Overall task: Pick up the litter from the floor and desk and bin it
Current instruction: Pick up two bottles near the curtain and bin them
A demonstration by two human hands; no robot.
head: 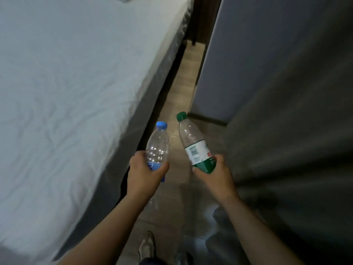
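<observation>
My left hand point(146, 172) grips an empty clear plastic bottle with a blue cap and blue label point(158, 144) around its lower half, neck pointing away from me. My right hand point(214, 174) holds a second empty clear bottle with a green cap and a white and green label point(193, 144) by its base, tilted a little to the left. Both bottles are held in the air above the floor, side by side and apart. No bin is in view.
A bed with a white sheet point(66, 92) fills the left. A grey curtain point(296, 131) and a grey wall panel point(248, 54) stand on the right. Between them runs a narrow strip of wooden floor point(187, 73). My shoe point(146, 245) shows below.
</observation>
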